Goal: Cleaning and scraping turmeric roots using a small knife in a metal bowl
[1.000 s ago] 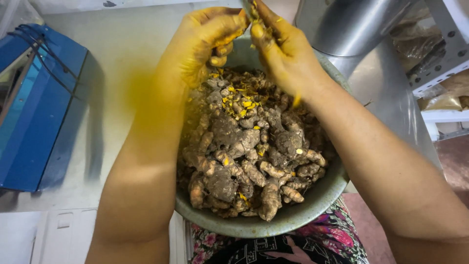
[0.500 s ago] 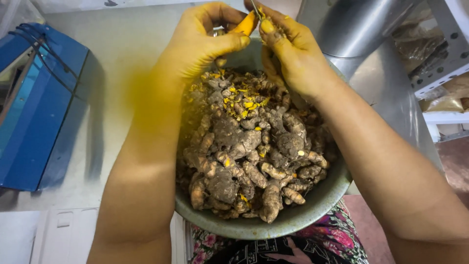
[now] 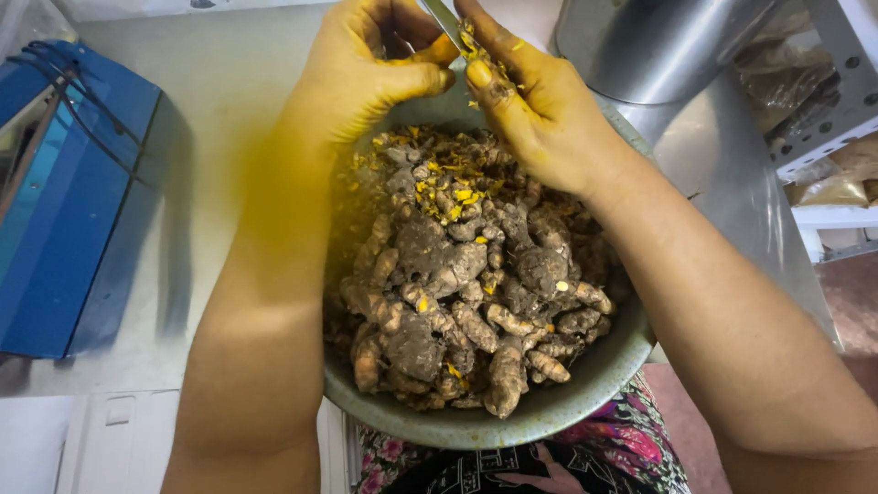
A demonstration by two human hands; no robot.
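Now then, grip first: the left hand [image 3: 366, 69] is curled shut, thumb pressed across the fingers onto a small orange-yellow piece of root [image 3: 437, 53] — clamped, no gap showing.
Right hand: the right hand [image 3: 540, 114] is closed too, fingers wrapped round a thin grey metal blade [image 3: 443, 16] that pokes up between the two hands; its handle is hidden in the palm.
Just changed: half a second back the piece sat higher between the fingertips; now the hands have dropped closer to the camera and the left thumb has slid over it — the blade has come in tight against the root, so the scraping looks mid-stroke.
Where the root is: pinched at the far rim of the bowl [image 3: 549, 421], right above the heap.
Heap: knobbly turmeric roots [image 3: 457, 302], brown and dusty with dry soil, fingers branching off fat lumps.
Scraps: bright yellow-orange peel shavings [image 3: 448, 192] lie scattered on the far side of the pile.
Skin: both hands and the left forearm are stained powdery yellow.
Bowl: round, dull grey-green metal, smooth rim, resting on a lap in floral cloth [image 3: 585, 457].
Around: a blue box [image 3: 64, 201] to the left, a shiny steel funnel-like housing [image 3: 658, 46] to the right.
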